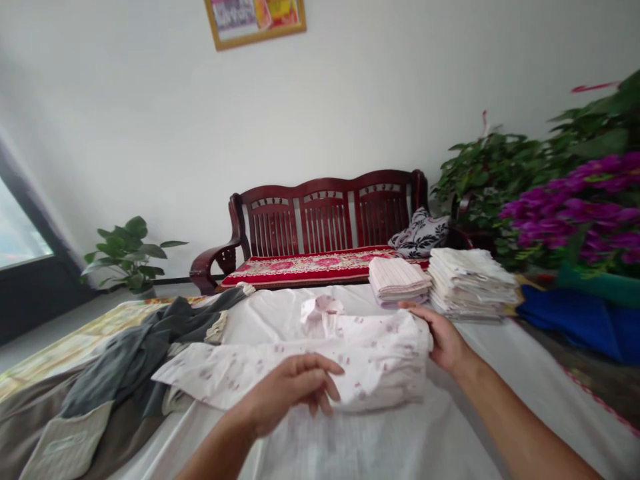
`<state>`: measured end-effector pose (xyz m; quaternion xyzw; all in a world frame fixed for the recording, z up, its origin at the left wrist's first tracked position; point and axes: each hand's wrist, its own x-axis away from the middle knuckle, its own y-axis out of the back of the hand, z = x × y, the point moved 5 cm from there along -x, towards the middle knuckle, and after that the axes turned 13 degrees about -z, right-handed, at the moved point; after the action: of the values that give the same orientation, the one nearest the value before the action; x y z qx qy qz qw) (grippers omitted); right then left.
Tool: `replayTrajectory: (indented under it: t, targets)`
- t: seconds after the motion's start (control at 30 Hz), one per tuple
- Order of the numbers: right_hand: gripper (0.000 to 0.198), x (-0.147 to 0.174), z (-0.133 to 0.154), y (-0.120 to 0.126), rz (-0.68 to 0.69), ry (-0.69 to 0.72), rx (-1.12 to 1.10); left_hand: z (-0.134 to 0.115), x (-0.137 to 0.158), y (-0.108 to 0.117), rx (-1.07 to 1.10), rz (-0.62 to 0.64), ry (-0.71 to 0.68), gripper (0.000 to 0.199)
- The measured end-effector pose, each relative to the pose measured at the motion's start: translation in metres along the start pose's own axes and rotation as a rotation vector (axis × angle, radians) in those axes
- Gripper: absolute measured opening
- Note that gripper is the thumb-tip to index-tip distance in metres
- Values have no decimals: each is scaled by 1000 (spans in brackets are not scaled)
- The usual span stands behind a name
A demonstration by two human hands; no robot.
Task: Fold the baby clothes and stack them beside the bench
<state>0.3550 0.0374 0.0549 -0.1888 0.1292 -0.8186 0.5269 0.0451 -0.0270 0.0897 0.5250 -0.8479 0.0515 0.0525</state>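
A white garment with a small dark print (360, 353) lies partly folded in front of me, its collar toward the far side and one sleeve stretched out to the left. My right hand (443, 340) grips its right edge, thumb on the near side and fingers at the far corner. Over the near middle of the garment is my left hand (303, 383), fingers loosely bent and apart, holding nothing. Whether its fingertips touch the cloth I cannot tell.
Left of the garment lie crumpled dark grey clothes (145, 360). Behind it on the right stand a folded pink striped stack (400, 280) and a taller cream stack (470, 283). White cloth (480, 400) covers the table. Beyond are a wooden bench (325, 220) and plants (133, 257).
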Motion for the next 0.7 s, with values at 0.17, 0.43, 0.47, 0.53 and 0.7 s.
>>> replayTrajectory:
  t: [0.17, 0.43, 0.47, 0.53, 0.7]
  targets:
    - [22, -12, -23, 23, -54, -128, -29, 1, -49, 93, -466, -587, -244, 33]
    - [33, 7, -47, -8, 159, -137, 78, 26, -110, 94, -1122, -642, -379, 70]
    - [34, 10, -43, -12, 162, -123, 56, 25, -118, 88, -1126, -634, -392, 67]
    - [37, 16, -33, -16, 192, -105, 26, 20, -134, 83, -1049, -636, -411, 48]
    - [41, 26, -4, -9, 302, -88, 31, 2, -157, 110, -791, -685, -351, 18]
